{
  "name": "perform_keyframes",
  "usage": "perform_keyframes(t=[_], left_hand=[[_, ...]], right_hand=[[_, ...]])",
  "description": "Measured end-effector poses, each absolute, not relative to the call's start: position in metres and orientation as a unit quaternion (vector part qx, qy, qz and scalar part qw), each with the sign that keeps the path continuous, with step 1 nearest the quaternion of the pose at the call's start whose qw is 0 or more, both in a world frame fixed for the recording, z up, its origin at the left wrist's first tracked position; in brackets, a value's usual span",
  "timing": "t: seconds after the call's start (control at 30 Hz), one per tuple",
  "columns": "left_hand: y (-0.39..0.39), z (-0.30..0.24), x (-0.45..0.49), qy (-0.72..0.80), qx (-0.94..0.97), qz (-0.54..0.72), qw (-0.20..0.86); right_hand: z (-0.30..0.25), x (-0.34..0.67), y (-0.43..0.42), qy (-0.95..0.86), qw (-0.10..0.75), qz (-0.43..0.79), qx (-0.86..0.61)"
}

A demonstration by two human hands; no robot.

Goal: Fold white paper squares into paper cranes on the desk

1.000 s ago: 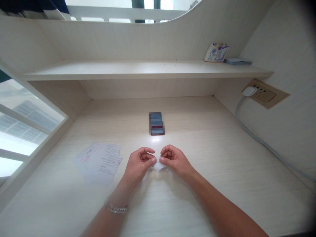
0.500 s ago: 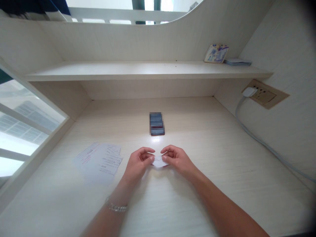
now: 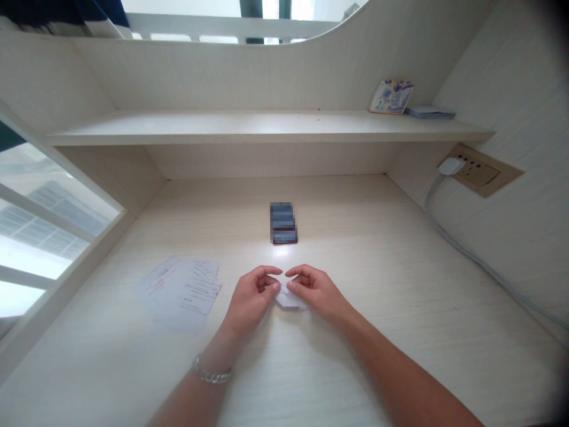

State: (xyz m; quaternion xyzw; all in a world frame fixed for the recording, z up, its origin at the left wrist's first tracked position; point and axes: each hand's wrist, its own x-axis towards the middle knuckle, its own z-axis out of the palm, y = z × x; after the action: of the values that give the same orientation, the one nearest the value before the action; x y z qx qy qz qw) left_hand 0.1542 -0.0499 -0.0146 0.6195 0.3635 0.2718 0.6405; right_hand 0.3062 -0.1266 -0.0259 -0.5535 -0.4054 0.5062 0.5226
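Note:
A small folded piece of white paper [image 3: 290, 300] is pinched between my two hands, low over the desk. My left hand [image 3: 252, 295] has its thumb on the paper's left side, fingers curled. On the other side my right hand [image 3: 317, 289] presses the paper with its thumb, its index finger arched forward. The two index fingertips are close but apart. Part of the paper is hidden behind the thumbs. Straight beyond the hands lies a dark, blurred-out rectangular object [image 3: 283, 223] with a reddish edge.
Several written-on paper sheets [image 3: 178, 293] overlap on the desk [image 3: 213, 225] to the left. A shelf [image 3: 249, 126] crosses the back, with a printed packet [image 3: 391, 96] at its right. A grey cable [image 3: 471, 255] hangs from the wall socket [image 3: 482, 171].
My fingertips have drawn closer together over the paper. The paper's near edge now shows a flat fold, and the reddish bits beneath it no longer show.

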Motion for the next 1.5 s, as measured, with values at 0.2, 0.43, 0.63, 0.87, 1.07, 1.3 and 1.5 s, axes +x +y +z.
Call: perform_keyframes(t=[0.2, 0.43, 0.63, 0.87, 1.07, 1.3, 1.5], left_hand=[[-0.0525, -0.0112, 0.1593, 0.379, 0.551, 0.292, 0.684], [-0.0589, -0.0151, 0.1617, 0.347, 0.625, 0.249, 0.654], [-0.0546, -0.0143, 0.16, 0.378, 0.605, 0.292, 0.638], [-0.0594, -0.0079, 0.1601, 0.338, 0.595, 0.278, 0.674], [-0.0559, -0.0113, 0.1578, 0.362, 0.602, 0.265, 0.66], [-0.0545, -0.0132, 0.1564, 0.371, 0.633, 0.257, 0.629], [-0.0564, -0.0076, 0.1594, 0.383, 0.626, 0.278, 0.619]], right_hand=[[-0.0252, 0.3048, -0.1262, -0.382, 0.559, 0.478, -0.56], [-0.0285, 0.3006, -0.1224, -0.312, 0.626, 0.449, -0.556], [-0.0306, 0.301, -0.122, -0.34, 0.592, 0.481, -0.55], [-0.0288, 0.301, -0.1234, -0.318, 0.609, 0.506, -0.522], [-0.0249, 0.3057, -0.1248, -0.351, 0.561, 0.505, -0.554], [-0.0263, 0.3057, -0.1247, -0.392, 0.554, 0.434, -0.593], [-0.0249, 0.3038, -0.1254, -0.403, 0.559, 0.412, -0.596]])
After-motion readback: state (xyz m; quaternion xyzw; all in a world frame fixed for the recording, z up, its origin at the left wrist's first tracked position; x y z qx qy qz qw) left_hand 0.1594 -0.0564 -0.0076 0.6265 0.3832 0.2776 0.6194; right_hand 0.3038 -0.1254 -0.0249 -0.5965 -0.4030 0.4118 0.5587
